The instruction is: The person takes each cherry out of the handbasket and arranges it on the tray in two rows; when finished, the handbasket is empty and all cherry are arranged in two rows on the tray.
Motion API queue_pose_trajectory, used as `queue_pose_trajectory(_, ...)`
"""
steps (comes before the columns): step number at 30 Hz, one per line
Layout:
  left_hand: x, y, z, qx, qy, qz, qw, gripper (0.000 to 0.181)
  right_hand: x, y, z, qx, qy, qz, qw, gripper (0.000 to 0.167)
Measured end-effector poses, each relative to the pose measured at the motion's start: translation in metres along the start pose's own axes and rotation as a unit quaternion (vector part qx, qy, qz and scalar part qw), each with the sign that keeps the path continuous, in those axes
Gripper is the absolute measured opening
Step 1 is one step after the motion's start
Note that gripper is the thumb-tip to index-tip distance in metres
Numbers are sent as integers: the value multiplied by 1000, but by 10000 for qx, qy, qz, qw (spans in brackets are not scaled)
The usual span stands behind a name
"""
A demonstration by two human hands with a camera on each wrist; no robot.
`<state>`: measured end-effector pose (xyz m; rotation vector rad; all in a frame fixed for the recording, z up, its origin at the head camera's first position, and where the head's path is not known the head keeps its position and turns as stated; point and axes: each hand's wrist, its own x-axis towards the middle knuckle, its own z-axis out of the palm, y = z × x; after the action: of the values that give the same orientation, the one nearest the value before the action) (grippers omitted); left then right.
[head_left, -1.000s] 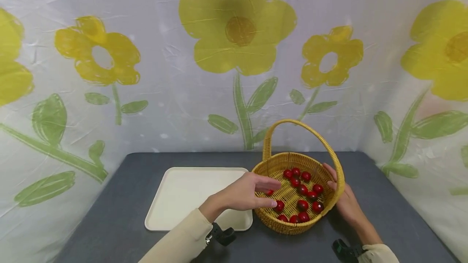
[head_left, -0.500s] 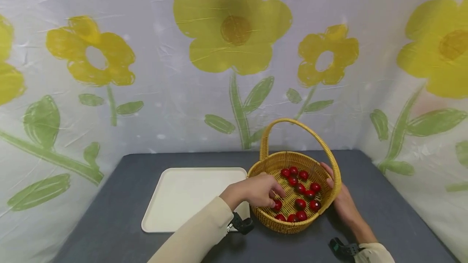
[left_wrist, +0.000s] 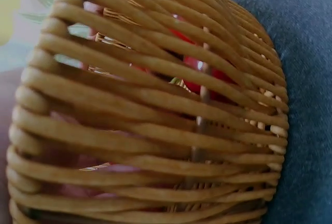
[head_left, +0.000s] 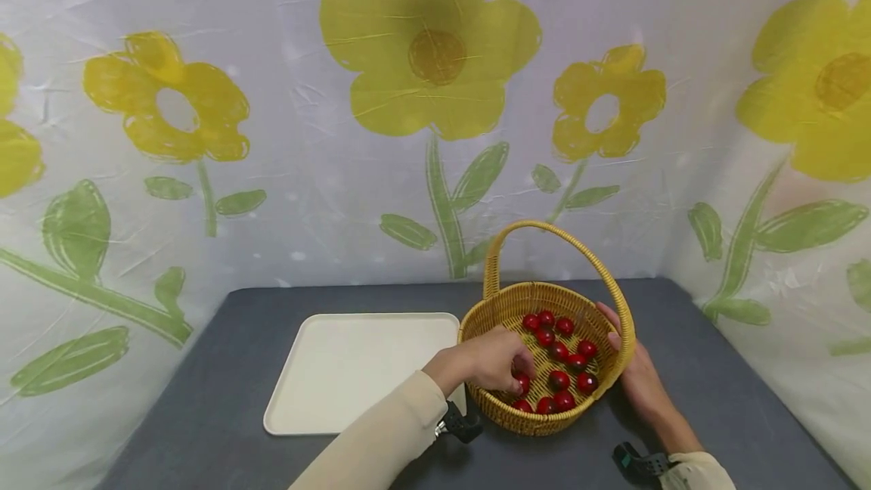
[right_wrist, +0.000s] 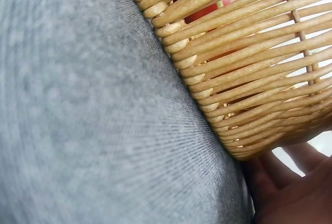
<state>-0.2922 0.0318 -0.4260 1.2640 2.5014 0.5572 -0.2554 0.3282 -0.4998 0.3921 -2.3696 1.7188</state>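
A yellow wicker basket with a tall arched handle holds several small, glossy, dark-red cherries. My left hand reaches over its left rim, fingers curled down and the thumb against one cherry, which it pinches near the basket floor. Part of that cherry is hidden by the fingers. At the right side, my right hand grips the basket's rim beneath the handle's base. Woven wall fills the left wrist view, red fruit showing through its gaps. In the right wrist view, fingers lie against the basket's outside.
A cream rectangular tray lies left of the basket, partly covered by the left forearm. Both stand on a dark grey table. A flower-printed curtain encloses the back and sides.
My left hand has gone down into the basket, its fingers curling from nearly straight to round a cherry. That cherry has shifted slightly right. The right hand keeps its hold on the rim.
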Motion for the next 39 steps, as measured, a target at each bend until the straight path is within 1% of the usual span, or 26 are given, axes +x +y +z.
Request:
queue_pose_trajectory(2,1,-1,1,-280,83,-15,9996,22,0,0,1,-13,7,-1,10000,55)
queue_pose_trajectory(6,-1,-3,0,-461,411,-65,9981,21,0,1,2,-12,36,-24,10000,54)
queue_pose_trajectory(8,-2,-3,-1,-531,625,-95,9966,22,0,1,2,-4,48,-33,10000,54)
queue_pose_trajectory(9,-3,-3,-2,-646,738,-125,9951,23,0,2,2,-4,52,-28,10000,54)
queue_pose_trajectory(12,-7,-2,-3,-1294,1056,-101,9859,23,-1,2,2,25,69,-24,10000,54)
queue_pose_trajectory(13,-9,-1,-4,-1509,1171,-77,9816,22,-1,2,3,37,67,-34,10000,54)
queue_pose_trajectory(16,-17,0,-5,-2171,1439,45,9655,22,-1,1,3,63,66,-69,9999,53)
queue_pose_trajectory(18,-24,1,-6,-2529,1519,129,9554,24,-1,2,3,59,41,-90,9999,53)
queue_pose_trajectory(20,-32,1,-8,-2717,1553,230,9495,28,-1,2,3,41,30,-98,9999,53)
queue_pose_trajectory(22,-41,0,-10,-2785,1570,330,9469,33,-1,2,3,29,33,-102,9999,53)
queue_pose_trajectory(25,-56,-1,-13,-2742,1696,469,9454,33,-1,3,2,22,19,-112,9999,54)
queue_pose_trajectory(27,-65,-2,-15,-2810,1795,514,9414,31,-1,3,1,50,20,-118,9999,54)
queue_pose_trajectory(29,-74,-4,-17,-2958,1894,485,9350,29,-1,2,1,63,3,-117,9999,54)
queue_pose_trajectory(31,-84,-7,-18,-3136,2001,390,9274,28,-1,2,1,55,-15,-109,9999,54)
queue_pose_trajectory(35,-104,-17,-22,-3389,2310,199,9118,29,-1,2,2,-6,-38,-98,9999,54)
queue_pose_trajectory(37,-115,-24,-24,-3461,2552,107,9027,29,-1,1,2,-7,-44,-104,9999,54)
queue_pose_trajectory(39,-126,-31,-26,-3404,2889,-76,8948,30,-1,2,1,-3,-56,-110,9999,54)
